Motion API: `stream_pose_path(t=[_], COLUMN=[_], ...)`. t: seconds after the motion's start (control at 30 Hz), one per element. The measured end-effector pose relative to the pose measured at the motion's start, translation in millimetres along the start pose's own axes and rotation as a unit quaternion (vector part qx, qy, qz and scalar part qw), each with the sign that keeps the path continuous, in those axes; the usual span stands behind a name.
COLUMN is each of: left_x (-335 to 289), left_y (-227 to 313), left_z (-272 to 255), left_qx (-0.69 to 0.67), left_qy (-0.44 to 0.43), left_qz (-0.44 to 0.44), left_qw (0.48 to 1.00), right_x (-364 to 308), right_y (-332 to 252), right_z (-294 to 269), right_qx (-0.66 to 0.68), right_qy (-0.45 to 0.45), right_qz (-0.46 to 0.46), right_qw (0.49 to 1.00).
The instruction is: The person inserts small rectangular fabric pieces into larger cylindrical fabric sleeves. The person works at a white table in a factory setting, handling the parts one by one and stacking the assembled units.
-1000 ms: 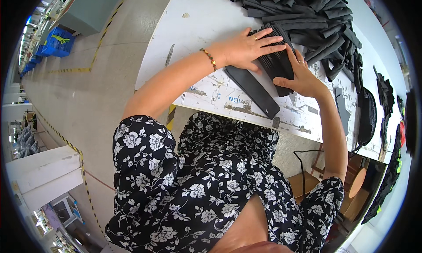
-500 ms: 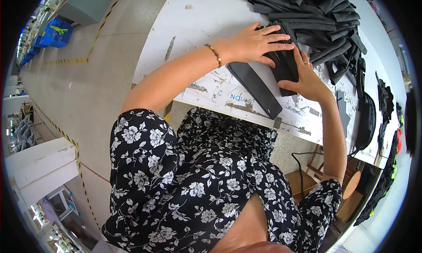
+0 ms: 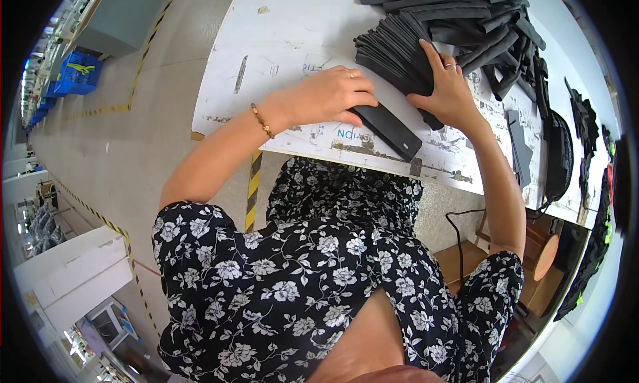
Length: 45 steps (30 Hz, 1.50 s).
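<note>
Flat on the white worktable (image 3: 259, 47) lies a long folded black fabric strip (image 3: 393, 133), its lower right end near the front edge. My left hand (image 3: 333, 97) is closed over the strip's upper left end, thumb on the near side. Just beyond it, a fanned stack of black fabric strips (image 3: 393, 50) leans to the left, its folded edges showing. My right hand (image 3: 449, 93) holds the stack's right side, thumb and forefinger spread across it. The right hand's other fingers are partly hidden.
A loose heap of black strips (image 3: 479, 13) covers the table's far right. Grey flat pieces (image 3: 519, 150) and a black mesh-covered object (image 3: 558, 157) lie right of my arm. Below the table is a wooden stool (image 3: 546, 256). A blue crate (image 3: 78, 73) stands far left.
My left hand has come off the stack and moved left and nearer, onto the end of the single strip. The stack has fanned out leftward, with my right hand still on it.
</note>
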State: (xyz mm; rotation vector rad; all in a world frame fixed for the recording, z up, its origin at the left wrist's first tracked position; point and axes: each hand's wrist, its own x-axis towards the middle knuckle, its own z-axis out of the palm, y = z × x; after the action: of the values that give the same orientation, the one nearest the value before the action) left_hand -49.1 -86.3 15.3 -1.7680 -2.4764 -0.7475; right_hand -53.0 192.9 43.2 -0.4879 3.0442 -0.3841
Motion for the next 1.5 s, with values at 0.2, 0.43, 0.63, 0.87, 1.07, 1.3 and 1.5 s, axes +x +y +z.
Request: stream_pose_path(t=[0.2, 0.43, 0.63, 0.87, 1.07, 1.3, 1.5], left_x=[3, 31, 25, 7, 24, 29, 3], left_y=[4, 6, 4, -9, -14, -5, 85], left_z=[6, 1, 17, 36, 27, 14, -5], left_qx=[0.145, 0.054, 0.182, -0.088, -0.242, -0.032, 0.108], left_qy=[-0.035, 0.072, 0.159, 0.235, 0.237, 0.239, 0.229], left_qz=[0.064, 0.026, 0.000, -0.257, -0.291, -0.254, -0.110], left_qw=[0.987, 0.996, 0.970, 0.933, 0.895, 0.937, 0.961], right_x=[-2, 4, -2, -3, -17, -17, -38], right_y=[4, 4, -3, -5, -39, -33, -41], right_z=[0, -8, -9, -24, -24, -20, -40], right_qx=[0.002, 0.074, 0.082, 0.052, -0.031, 0.025, 0.115], right_qy=[0.006, -0.031, -0.049, -0.153, -0.165, -0.081, -0.016], right_qz=[-0.011, -0.024, -0.015, 0.010, -0.015, -0.009, -0.035], right_qw=[1.000, 0.997, 0.995, 0.987, 0.986, 0.996, 0.993])
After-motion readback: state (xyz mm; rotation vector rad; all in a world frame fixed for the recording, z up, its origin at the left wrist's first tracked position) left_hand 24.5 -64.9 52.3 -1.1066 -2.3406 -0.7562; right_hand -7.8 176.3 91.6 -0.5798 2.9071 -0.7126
